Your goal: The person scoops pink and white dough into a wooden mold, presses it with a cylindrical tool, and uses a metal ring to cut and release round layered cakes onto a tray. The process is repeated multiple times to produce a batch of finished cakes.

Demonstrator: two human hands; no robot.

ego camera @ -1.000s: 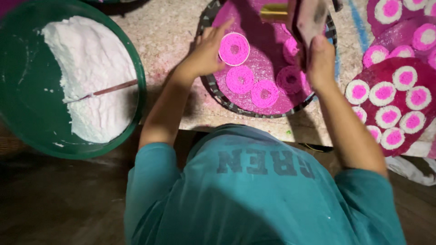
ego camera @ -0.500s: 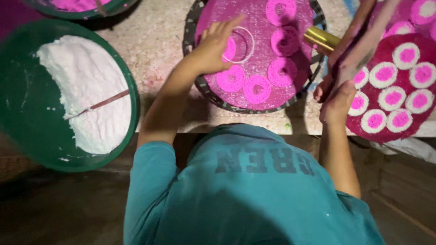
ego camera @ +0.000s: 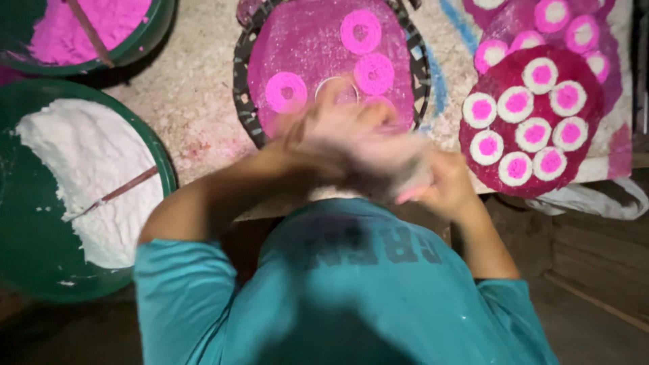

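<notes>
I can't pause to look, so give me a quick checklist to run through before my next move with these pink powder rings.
1. Hands free of blur: not ok; left hand and right hand meet, smeared by motion.
2. Anything held: cannot tell.
3. Pink rings on round tray intact: ok, three whole ones show.
4. Bare metal ring on tray: partly hidden, cannot tell.
5. White powder basin stocked, stick in it: ok.
6. Finished white-and-pink discs undisturbed: ok.

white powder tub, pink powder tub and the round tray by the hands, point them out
white powder tub (ego camera: 27, 223): head view, bare green inner wall.
pink powder tub (ego camera: 145, 44): head view, green rim at right.
round tray (ego camera: 241, 74): head view, patterned left rim.
</notes>
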